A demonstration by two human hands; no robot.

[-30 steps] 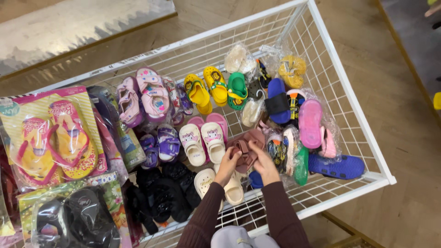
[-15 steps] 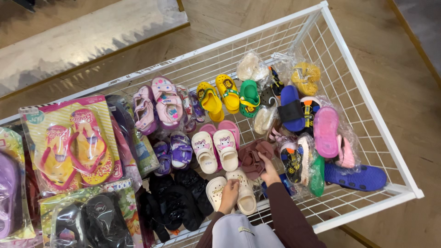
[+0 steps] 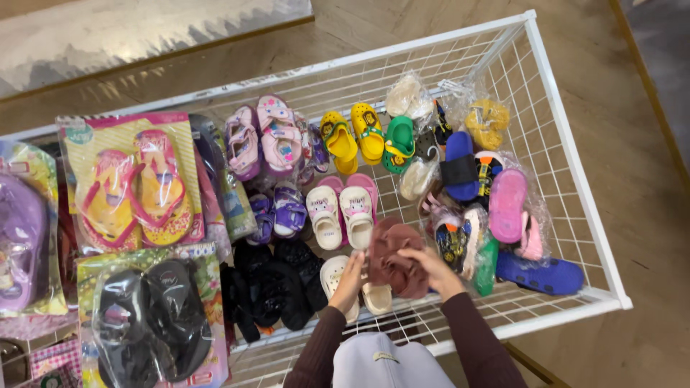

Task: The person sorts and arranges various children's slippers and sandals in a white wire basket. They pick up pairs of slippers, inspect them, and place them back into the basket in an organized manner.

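A white wire bin [image 3: 575,179] of children's footwear stands on a wood-plank floor [image 3: 647,215], seen from above, with a pale mat [image 3: 144,29] lying on the floor beyond its far edge. At the near edge, two arms in dark maroon sleeves reach in over the rim. The left hand [image 3: 350,279] rests its fingers on a cream clog [image 3: 335,276] and on the near left edge of a pair of maroon sandals [image 3: 394,259]; whether it grips either cannot be told. The right hand [image 3: 433,267] is closed around the right side of the maroon sandals, which lie near the middle of the bin's near side. Just left of the hands sits a heap of black sandals [image 3: 277,287], and farther left a packaged black pair [image 3: 154,316]. To the right lie a blue clog [image 3: 543,276] and a pink clog [image 3: 507,205] in clear wrap. Just beyond the hands stands a white pair with animal faces [image 3: 341,214], with small purple sandals [image 3: 282,212] to its left. Packaged yellow-and-pink flip-flops [image 3: 133,190] fill the left side. Toward the far side are pink sandals [image 3: 266,140], yellow clogs [image 3: 353,135], a green clog [image 3: 397,144] and a blue slide [image 3: 460,167].
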